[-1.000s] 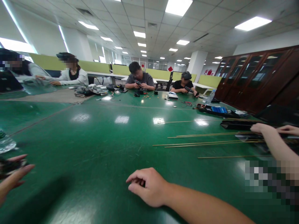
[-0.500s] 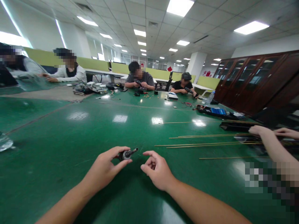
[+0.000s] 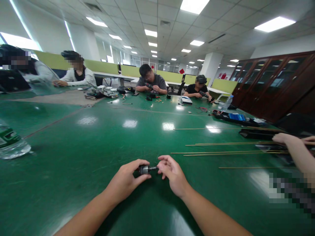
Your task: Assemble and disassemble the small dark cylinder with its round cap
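Low over the green table, my left hand [image 3: 126, 180] grips a short, dark and silvery cylindrical metal part [image 3: 144, 169] between thumb and fingers. A thin stepped shaft sticks out of it, pointing right. My right hand [image 3: 175, 175] is at the shaft's tip, its thumb and fingers closed around the end. The fingers hide that tip. The back of the cylinder is covered by my left hand, and its exact kind is not clear.
Several thin brass-coloured rods [image 3: 221, 152] lie at right, near a co-worker's arm [image 3: 296, 150]. A water bottle [image 3: 12, 142] stands at left. Across the table, people handle tools among a white box [image 3: 186, 100], loose parts and an open black tool case [image 3: 231, 117].
My right hand has come to the shaft's tip and closed on it. The cylinder has turned so its shaft points level to the right. The view has shifted slightly left.
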A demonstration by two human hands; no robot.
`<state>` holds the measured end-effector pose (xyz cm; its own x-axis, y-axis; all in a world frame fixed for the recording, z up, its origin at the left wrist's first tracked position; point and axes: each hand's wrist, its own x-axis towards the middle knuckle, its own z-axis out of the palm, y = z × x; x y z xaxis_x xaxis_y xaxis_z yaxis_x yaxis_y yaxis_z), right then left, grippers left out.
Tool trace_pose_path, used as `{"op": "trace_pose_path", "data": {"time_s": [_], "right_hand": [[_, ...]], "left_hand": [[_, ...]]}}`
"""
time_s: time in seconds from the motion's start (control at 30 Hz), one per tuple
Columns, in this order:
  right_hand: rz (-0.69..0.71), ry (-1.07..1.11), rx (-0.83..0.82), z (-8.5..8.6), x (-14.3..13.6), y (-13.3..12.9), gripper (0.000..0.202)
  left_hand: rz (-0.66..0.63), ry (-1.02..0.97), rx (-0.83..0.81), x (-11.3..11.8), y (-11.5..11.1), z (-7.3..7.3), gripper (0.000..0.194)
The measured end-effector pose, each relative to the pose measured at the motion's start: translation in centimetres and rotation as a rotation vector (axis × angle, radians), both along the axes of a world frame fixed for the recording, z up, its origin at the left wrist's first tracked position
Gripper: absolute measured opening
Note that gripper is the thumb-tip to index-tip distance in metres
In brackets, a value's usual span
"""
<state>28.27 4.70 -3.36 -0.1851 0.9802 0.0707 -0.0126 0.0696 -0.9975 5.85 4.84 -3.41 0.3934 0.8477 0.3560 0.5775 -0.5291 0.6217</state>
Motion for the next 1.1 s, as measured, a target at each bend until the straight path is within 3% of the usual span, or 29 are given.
{"op": "trace_pose_path", "data": {"time_s": [0.07,0.2,0.5,1.1], "right_hand": [[0.045,-0.192,0.146,0.12,0.09,-0.80,0.050],[0.065,-0.329,0.213,-0.10,0.30,-1.15,0.045],[0.099,-0.402,0.220,0.05,0.11,-0.93,0.024],[0.092,-0.352,0.160,0.20,0.00,-0.78,0.017]], "left_hand": [[-0.001,-0.019,-0.009,-0.09,-0.09,0.03,0.033],[-0.020,-0.016,-0.024,-0.12,-0.09,-0.51,0.039],[-0.096,-0.009,0.005,0.36,-0.01,-0.80,0.031],[-0.006,-0.013,-0.027,0.57,-0.11,-0.80,0.032]]}}
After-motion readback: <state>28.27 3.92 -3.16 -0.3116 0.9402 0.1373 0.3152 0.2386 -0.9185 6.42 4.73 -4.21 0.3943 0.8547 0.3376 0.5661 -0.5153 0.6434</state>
